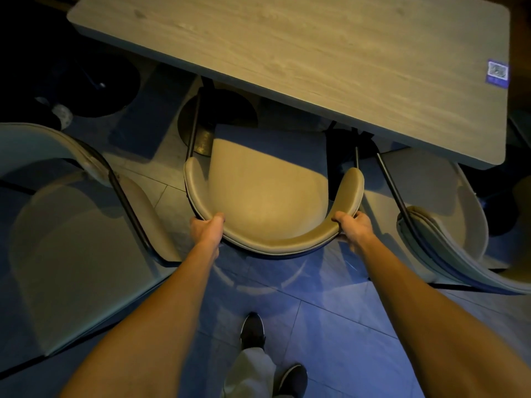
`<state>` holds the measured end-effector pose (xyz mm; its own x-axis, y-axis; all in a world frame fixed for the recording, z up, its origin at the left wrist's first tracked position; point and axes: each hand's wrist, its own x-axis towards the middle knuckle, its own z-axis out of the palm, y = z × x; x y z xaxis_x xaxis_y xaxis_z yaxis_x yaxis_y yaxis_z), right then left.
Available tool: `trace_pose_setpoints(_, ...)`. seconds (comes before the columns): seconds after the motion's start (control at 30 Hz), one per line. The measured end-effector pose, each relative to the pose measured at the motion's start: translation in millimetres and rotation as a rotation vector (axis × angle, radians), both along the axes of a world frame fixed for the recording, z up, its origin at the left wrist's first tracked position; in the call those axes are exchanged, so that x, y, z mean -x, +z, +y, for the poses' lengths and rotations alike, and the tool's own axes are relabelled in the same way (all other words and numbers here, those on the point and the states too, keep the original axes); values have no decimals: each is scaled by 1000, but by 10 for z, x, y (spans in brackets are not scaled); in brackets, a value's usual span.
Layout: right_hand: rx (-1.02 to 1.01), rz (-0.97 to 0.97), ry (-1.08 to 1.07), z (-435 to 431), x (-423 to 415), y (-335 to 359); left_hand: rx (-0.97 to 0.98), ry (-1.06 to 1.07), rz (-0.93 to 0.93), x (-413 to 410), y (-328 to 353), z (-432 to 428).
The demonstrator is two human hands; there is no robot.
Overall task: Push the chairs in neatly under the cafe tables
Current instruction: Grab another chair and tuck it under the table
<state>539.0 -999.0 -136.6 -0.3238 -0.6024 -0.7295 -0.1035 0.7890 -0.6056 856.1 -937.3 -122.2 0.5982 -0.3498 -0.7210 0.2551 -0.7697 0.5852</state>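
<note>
In front of you, just under the near edge of the table, the middle chair sits with only the front of its seat tucked beneath the top. Most of the seat and the whole curved backrest lie out in the aisle on your side. By my reading this chair is partly in and needs a further straight push before it counts as neat. The left chair stands well out from the table and is turned at an angle. The right chair is also angled, with its back toward you. Both look like work left to do, though the table corner hides how far the right one goes under.

Your left hand grips the backrest at its left rear curve and your right hand grips it at the right rear curve, set evenly on either side. On each hand the thumb lies over the top inner edge of the padding, while the other fingers curl round the outer face and cannot be seen. The backrest runs between your hands, touching both, with the seat straight ahead of them toward the table.
</note>
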Motion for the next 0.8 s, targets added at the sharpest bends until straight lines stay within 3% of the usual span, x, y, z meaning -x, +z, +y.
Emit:
trace_pose_setpoints(0.5,-24,58,138,572,-433,257,110,-51,203,-7,288,414)
trace_pose_setpoints(0.8,-5,111,551,1310,-825,970,207,-92,160,-149,857,1221)
